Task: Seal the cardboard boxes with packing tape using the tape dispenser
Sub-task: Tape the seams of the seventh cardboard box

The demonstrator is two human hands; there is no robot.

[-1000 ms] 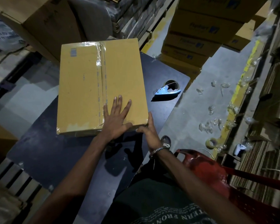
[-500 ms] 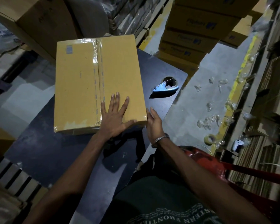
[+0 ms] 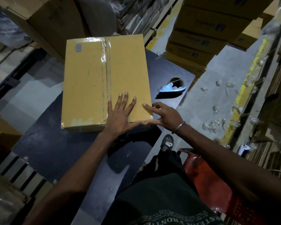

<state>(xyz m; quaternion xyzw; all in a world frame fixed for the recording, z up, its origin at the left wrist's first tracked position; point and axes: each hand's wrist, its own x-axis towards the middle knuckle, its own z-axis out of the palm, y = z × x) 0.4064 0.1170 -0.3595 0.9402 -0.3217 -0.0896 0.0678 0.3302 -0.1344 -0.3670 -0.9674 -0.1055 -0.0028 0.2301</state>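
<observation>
Tape runs down the centre seam of the flat brown cardboard box (image 3: 94, 82) on the dark table (image 3: 55, 148). The left hand (image 3: 120, 116) presses flat on its lid, fingers straight. The right hand (image 3: 165, 116) touches the near right corner, holding nothing; the blue tape dispenser (image 3: 171, 90) lies apart.

Single head-worn view, steeply downward, close over the table (image 3: 47, 148)

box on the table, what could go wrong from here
1. The cardboard box overhangs the far edge of the dark table; a push from the left hand, flat on its lid, or the right hand at its near right corner could tip it off.
2. The tape dispenser lies near the table's right edge, where a sliding box might knock it to the floor.
</observation>
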